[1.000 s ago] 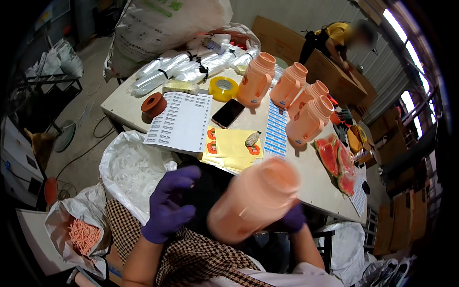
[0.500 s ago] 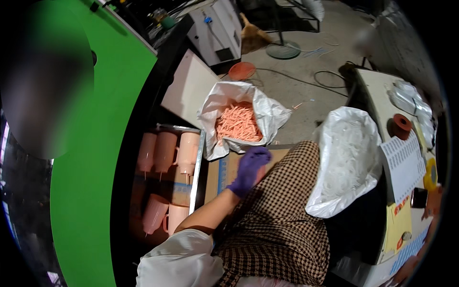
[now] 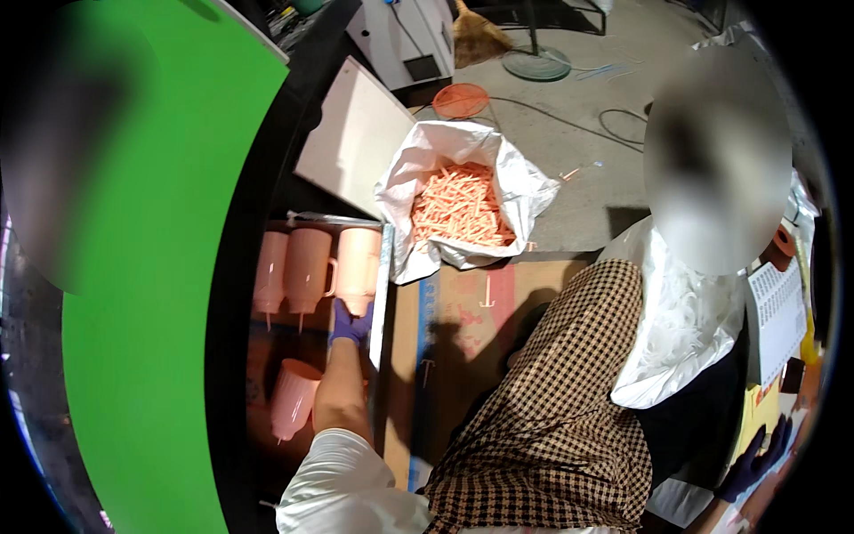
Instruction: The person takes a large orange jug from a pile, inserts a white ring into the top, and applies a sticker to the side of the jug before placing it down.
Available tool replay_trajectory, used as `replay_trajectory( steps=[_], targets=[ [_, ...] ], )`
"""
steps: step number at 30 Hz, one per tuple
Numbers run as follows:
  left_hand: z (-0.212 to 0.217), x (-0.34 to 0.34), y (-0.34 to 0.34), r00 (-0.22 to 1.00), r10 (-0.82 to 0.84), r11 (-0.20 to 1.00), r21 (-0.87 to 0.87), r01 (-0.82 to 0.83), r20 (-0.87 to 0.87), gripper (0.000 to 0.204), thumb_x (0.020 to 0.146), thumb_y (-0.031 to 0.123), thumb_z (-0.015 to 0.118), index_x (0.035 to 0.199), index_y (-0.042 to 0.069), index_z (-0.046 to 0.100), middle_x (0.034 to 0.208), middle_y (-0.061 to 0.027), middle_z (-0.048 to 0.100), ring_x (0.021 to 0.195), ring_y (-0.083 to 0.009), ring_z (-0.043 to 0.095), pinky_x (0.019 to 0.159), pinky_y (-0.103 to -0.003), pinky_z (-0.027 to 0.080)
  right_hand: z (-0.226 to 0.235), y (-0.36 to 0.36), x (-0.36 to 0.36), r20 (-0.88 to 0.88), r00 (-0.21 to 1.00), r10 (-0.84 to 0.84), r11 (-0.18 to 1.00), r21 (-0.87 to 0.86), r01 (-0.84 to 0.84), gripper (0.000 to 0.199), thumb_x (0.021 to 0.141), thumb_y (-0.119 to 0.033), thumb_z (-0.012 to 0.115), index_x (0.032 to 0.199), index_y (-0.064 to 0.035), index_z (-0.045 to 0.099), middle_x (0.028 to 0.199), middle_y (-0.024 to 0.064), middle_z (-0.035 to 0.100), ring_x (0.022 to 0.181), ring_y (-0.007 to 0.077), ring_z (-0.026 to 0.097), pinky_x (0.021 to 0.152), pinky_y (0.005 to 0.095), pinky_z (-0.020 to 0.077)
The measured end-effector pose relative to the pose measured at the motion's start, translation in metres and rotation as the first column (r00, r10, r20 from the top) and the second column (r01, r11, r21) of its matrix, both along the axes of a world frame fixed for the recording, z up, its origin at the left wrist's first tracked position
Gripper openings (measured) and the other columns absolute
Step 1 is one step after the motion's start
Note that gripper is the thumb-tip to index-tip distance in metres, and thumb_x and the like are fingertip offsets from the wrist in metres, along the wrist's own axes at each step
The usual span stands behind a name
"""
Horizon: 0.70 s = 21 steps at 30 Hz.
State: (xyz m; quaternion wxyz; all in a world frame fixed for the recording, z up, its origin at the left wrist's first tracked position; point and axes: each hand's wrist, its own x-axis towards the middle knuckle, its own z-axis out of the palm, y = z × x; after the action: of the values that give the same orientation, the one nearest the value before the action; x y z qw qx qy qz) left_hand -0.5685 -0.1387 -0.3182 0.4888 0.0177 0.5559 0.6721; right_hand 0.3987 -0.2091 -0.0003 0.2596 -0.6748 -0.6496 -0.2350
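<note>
My left hand [image 3: 350,324], in a purple glove, is closed round the narrow lower end of a pink mug [image 3: 358,262] at the right of the upper row. Two more pink mugs, one with a handle [image 3: 309,271] and one at the far left [image 3: 270,274], stand beside it, thin stems poking out below them. Lower down, another pink mug [image 3: 296,396] leans to one side; my forearm hides what is right of it. Far to the right, my purple-gloved right hand [image 3: 756,458] has its fingers apart, over the table edge near papers.
A white sack of pink plastic sticks [image 3: 463,205] stands ahead. Cardboard [image 3: 454,347] with a loose pink piece [image 3: 487,292] lies below it. Right of my lap sits a white bag of clear plastic pieces [image 3: 676,320]. A metal edge [image 3: 382,294] borders the mugs; a green panel [image 3: 151,267] fills the left.
My left hand has gone from above the cardboard leftward to the mug; the pink thing seen at it before is no longer there. My gloved right hand has come into view at right.
</note>
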Motion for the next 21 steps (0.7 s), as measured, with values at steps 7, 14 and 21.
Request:
replay_trajectory(
  steps=[7, 14, 21],
  targets=[
    [0.079, 0.063, 0.024, 0.831, 0.528, 0.848, 0.055, -0.527, -0.174, 0.044, 0.096, 0.026, 0.063, 0.133, 0.005, 0.054, 0.146, -0.0166, 0.044, 0.123, -0.0255, 0.051, 0.097, -0.042, 0.048, 0.038, 0.041, -0.132, 0.042, 0.982, 0.186, 0.981, -0.059, -0.183, 0.042, 0.090, -0.003, 0.064, 0.131, 0.0022, 0.059, 0.144, 0.0211, 0.050, 0.135, 0.0374, 0.047, 0.113, 0.0461, 0.0363],
    [0.279, 0.153, -0.023, -0.167, 0.072, 0.957, 0.021, 0.289, -0.983, 0.036, 0.072, 0.010, 0.086, 0.100, 0.003, 0.064, 0.139, -0.0212, 0.050, 0.127, -0.0365, 0.051, 0.108, -0.045, 0.039, 0.022, 0.045, -0.241, -0.403, 0.779, 0.480, 0.792, -0.182, -0.583, 0.044, 0.069, 0.000, 0.077, 0.112, -0.0056, 0.069, 0.129, 0.0204, 0.054, 0.112, 0.0346, 0.057, 0.093, 0.0386, 0.0489],
    [0.287, 0.309, 0.030, -0.164, -0.218, 0.281, -0.222, 0.934, -0.962, 0.075, 0.065, 0.019, 0.086, 0.131, 0.006, 0.051, 0.133, -0.0171, 0.055, 0.123, -0.0402, 0.052, 0.105, -0.048, 0.042, -0.013, 0.086, -0.348, -0.289, 0.286, 0.914, 0.265, -0.109, -0.958, 0.050, 0.083, -0.019, 0.069, 0.133, -0.0182, 0.062, 0.128, 0.0059, 0.063, 0.090, 0.0226, 0.066, 0.068, 0.0331, 0.0529]
  ],
)
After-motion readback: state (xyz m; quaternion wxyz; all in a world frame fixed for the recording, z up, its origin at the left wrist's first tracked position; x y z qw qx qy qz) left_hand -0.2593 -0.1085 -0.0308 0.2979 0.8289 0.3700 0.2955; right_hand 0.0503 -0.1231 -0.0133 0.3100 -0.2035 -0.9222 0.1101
